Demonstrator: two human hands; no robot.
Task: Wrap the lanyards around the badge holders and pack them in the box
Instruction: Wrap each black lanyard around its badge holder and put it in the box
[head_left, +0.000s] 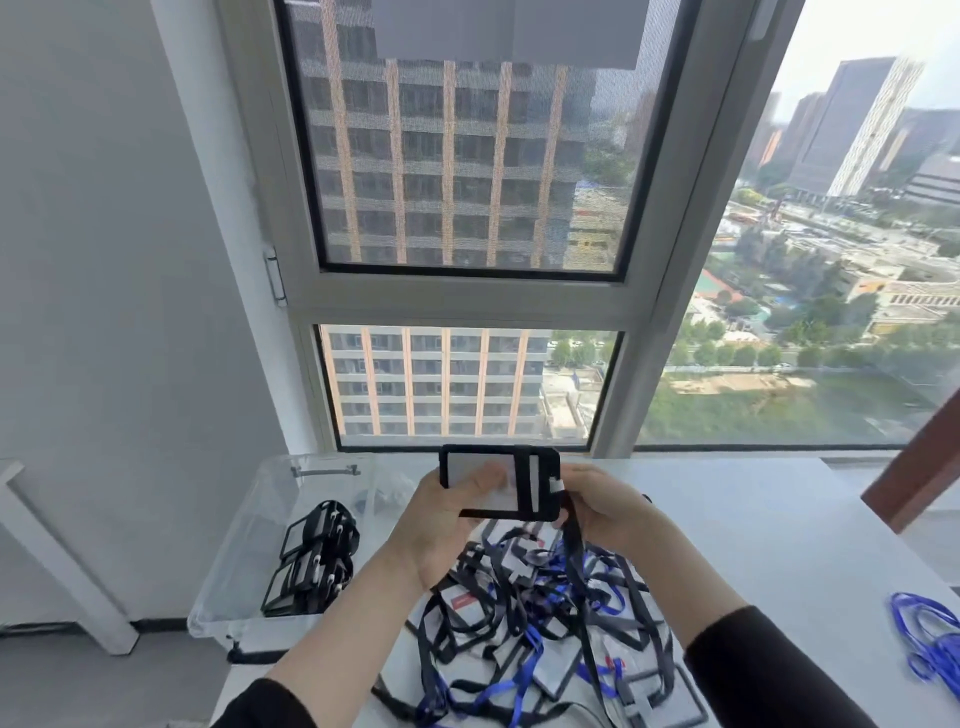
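Dark sleeves are seen at the bottom edge, with both bare forearms reaching forward over a white table. Just beyond them, a loose pile of badge holders tangled with black and blue straps is spread on the table. Above the far side of that pile, one holder is held up off the table, lying sideways with its long edges roughly level. It is gripped at its left and lower part by the left hand, whose fingers are curled round it, with some of them showing blurred through the clear window. The holder is made of a black frame with rounded corners round a pale, see-through panel, and a small white clip piece is fixed at its right end. That right end is met by the right hand, whose fingers are closed on the black lanyard just beside the clip. From there the lanyard hangs down as a flat dark strap and is lost among the straps of the pile. To the left of the hands, a clear box is set at the table's left edge, and several black bundles of wrapped holders are stacked inside it. Well apart at the right edge, a few blue lanyards are left lying on the table. Beyond the table, a grey-framed window is seen, with tall buildings behind it.
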